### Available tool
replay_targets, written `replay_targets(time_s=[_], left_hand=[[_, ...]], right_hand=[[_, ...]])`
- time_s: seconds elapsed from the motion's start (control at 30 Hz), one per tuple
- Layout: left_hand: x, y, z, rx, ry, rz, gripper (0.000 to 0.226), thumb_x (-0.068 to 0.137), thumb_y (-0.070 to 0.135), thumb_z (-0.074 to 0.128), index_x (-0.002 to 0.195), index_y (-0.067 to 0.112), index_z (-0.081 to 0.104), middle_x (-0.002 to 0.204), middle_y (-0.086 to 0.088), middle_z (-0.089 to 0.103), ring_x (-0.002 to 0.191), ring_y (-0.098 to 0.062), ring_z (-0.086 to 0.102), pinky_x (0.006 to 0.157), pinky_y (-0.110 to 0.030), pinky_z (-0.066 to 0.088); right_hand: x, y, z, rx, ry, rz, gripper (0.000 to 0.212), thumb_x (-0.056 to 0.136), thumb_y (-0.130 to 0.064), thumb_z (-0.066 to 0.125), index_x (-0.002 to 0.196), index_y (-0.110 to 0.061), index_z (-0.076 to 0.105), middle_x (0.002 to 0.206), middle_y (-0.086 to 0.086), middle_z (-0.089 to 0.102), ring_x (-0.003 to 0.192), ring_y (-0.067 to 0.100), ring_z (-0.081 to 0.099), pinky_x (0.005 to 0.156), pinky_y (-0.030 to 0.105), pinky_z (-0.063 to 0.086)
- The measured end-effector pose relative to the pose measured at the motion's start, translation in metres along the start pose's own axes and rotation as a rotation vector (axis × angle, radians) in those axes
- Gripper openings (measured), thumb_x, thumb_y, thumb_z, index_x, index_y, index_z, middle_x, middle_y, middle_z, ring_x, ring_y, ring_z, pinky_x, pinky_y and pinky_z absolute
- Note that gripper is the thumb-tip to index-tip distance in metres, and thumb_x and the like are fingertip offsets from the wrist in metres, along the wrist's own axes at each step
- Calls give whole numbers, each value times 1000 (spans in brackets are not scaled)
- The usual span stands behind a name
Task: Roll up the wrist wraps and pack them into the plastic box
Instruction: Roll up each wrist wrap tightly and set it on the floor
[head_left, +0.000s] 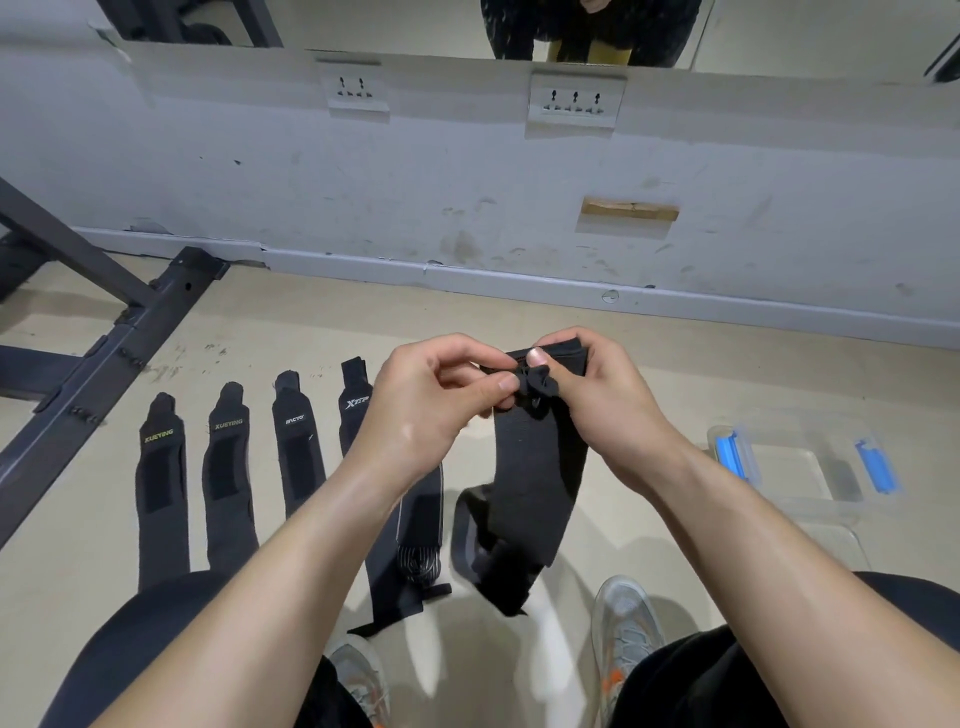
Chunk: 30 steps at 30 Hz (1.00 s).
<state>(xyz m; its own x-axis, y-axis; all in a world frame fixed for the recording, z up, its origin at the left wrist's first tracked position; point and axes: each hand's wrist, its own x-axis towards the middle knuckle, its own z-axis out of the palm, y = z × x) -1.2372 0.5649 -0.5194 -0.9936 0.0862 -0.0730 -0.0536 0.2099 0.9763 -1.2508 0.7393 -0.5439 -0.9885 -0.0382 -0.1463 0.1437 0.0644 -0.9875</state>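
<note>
Plastic box (795, 470) sits on the floor: clear, w/ 2 blue clips (730, 457) on opposite walls, top looks open. Inside, only its own clear base shows. A clear flat piece (836, 543) (prob. the lid, can't be sure) lies against the box's near side.

Held wrap (535, 467) is up in the air left of the box, not in it. It's a wide black elastic band, unrolled, hanging straight down from the hands. Its lower end folds over & bunches w/ a strap tail close to the floor. At the top is a small scrunched bit, maybe a thumb loop.

L hand (426, 400): thumb & index pinched together on that scrunched bit, other fingers curled in. R hand (597, 395): thumb pressed on the band's top edge, fingers curled behind it, so clamped on the wrap. Both hands are close together, left of the box.

Further left of the box, a row of 4 wraps (228, 467) lies flat, side by side & slightly apart. 2 read XUEYING, 1 XTEP; the other label is too small to read. A striped wrap (418, 519) lies between that row & the box, partly under the L forearm.

Black metal frame (104, 338) stands furthest left of the box. 2 grey shoes (628, 618) are on the near side.
</note>
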Motion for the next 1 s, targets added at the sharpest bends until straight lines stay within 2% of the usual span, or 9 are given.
replay_targets(time_s=[0.1, 0.2, 0.27, 0.4, 0.53, 0.73, 0.8, 0.9, 1.0], left_hand=[[2, -3, 1, 100, 119, 83, 16, 79, 20, 87, 82, 34, 79, 74, 3, 58, 67, -7, 54, 68, -15, 43], [2, -4, 1, 36, 86, 85, 16, 79, 14, 87, 83, 26, 79, 97, -1, 71, 80, -5, 67, 78, -13, 50], [2, -5, 2, 30, 99, 55, 17, 79, 11, 86, 81, 25, 77, 86, 5, 75, 70, -4, 64, 71, -17, 52], [4, -7, 6, 121, 169, 94, 21, 79, 9, 85, 79, 28, 76, 86, 7, 73, 64, -3, 54, 65, -19, 46], [6, -7, 4, 69, 137, 48, 19, 77, 14, 88, 78, 30, 78, 89, 4, 75, 70, -15, 56, 73, -31, 51], [8, -9, -1, -97, 47, 25, 31, 74, 13, 89, 95, 24, 69, 99, 4, 68, 72, -7, 58, 72, -18, 52], [6, -7, 2, -94, 28, -53, 21, 87, 25, 81, 102, 21, 67, 89, 6, 66, 68, -7, 61, 66, -19, 52], [2, -6, 9, -116, -14, -164, 40, 93, 58, 56, 95, 20, 67, 71, 9, 64, 61, -8, 59, 59, -24, 50], [3, -11, 13, -80, 67, -75, 21, 99, 40, 65, 90, 22, 69, 63, 11, 63, 59, -7, 57, 59, -24, 44]], right_hand=[[-3, -2, 3, 138, -28, 50, 10, 103, -16, 59, 96, -12, 65, 90, 3, 73, 82, 15, 68, 76, 26, 51], [-6, -5, 5, 257, -36, 109, 14, 104, -13, 56, 97, -8, 66, 85, 4, 73, 80, 17, 69, 76, 28, 52], [-7, -5, 6, 300, -52, 129, 14, 103, -17, 57, 96, -9, 65, 84, 3, 73, 80, 16, 68, 76, 29, 52], [-7, -2, 5, 128, -135, 73, 25, 92, -23, 76, 106, -7, 63, 93, 4, 74, 87, 14, 71, 79, 29, 56], [-5, 2, -1, 48, -136, -10, 14, 95, -10, 71, 108, -6, 65, 97, 10, 74, 90, 19, 70, 87, 37, 56], [-6, -2, -2, 118, -146, -59, 9, 98, -2, 64, 104, -8, 64, 86, 4, 68, 81, 15, 64, 75, 27, 53], [-6, -3, -1, 129, -132, -64, 11, 98, -1, 64, 103, -11, 64, 86, 6, 67, 81, 17, 63, 75, 32, 52], [-6, -4, 0, 132, -139, -77, 14, 97, 1, 64, 100, -12, 63, 86, 8, 66, 80, 21, 63, 76, 39, 52], [-7, -5, 2, 122, -138, -89, 14, 97, 2, 64, 100, -11, 62, 86, 6, 66, 82, 17, 63, 75, 34, 53]])
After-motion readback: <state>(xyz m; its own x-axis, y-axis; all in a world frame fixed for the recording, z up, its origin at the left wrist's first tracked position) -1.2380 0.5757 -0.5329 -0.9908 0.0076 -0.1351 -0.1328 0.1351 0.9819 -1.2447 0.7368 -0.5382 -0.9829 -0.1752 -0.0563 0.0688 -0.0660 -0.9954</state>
